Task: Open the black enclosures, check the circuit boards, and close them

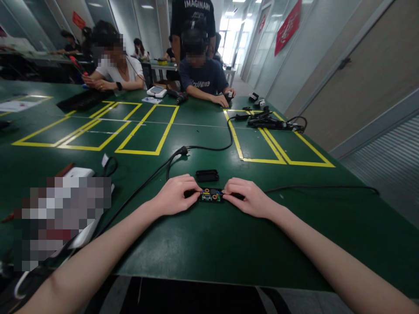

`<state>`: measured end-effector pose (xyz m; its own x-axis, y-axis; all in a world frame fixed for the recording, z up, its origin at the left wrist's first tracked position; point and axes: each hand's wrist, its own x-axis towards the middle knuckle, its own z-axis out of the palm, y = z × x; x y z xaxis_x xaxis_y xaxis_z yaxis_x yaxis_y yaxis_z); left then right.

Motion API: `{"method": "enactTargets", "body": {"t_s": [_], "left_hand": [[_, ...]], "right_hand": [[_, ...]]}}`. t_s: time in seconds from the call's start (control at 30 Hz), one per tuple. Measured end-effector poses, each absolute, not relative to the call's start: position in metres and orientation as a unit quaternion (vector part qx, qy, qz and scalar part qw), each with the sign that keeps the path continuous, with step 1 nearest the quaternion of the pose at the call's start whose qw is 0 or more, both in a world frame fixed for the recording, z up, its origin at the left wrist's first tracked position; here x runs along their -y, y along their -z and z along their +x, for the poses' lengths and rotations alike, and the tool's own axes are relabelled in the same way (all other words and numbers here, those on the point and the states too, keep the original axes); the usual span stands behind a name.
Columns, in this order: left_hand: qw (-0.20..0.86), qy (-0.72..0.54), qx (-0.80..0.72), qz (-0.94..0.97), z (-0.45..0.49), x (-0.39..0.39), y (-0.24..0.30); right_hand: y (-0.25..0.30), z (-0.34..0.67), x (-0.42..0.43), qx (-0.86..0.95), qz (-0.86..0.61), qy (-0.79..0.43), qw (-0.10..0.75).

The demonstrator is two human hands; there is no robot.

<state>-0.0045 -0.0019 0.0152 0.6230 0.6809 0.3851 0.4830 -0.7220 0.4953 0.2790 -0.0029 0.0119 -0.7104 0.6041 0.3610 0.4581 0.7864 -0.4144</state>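
A small open black case with a green circuit board (211, 197) lies on the table in front of me. Copper-coloured ring coils show on the board. My left hand (178, 195) is closed in a pinch at the case's left end. At the right end, the thumb and fingers of my right hand (247, 196) pinch too, close to where a black cable (327, 188) leads off to the right. Thin wires at both ends are partly hidden by my fingertips. Just beyond the case rests a loose black cover (207, 175), its hollow side facing up.
A black cord with a plug (183, 151) runs across the green table (209, 244). Left of my arm stands a white, partly blurred object (83, 174). Yellow tape frames (137, 152) mark the table. Bundled black cables (271, 122) lie far right. People (203, 74) sit opposite.
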Motion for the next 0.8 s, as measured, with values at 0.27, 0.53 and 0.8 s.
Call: {"method": "enactTargets", "body": {"t_s": [0.27,0.53,0.8], "left_hand": [[0.144,-0.283,-0.403,0.858,-0.007,-0.001,-0.016],[0.136,-0.187,-0.388,0.892,-0.007,-0.001,-0.01],[0.166,-0.213,-0.354,0.895,-0.004,0.004,-0.011]], "right_hand": [[-0.021,0.282,0.004,0.921,-0.279,-0.13,0.238],[-0.005,0.281,-0.002,0.879,-0.368,-0.091,0.291],[0.001,0.279,-0.004,0.833,-0.411,-0.195,0.313]]}}
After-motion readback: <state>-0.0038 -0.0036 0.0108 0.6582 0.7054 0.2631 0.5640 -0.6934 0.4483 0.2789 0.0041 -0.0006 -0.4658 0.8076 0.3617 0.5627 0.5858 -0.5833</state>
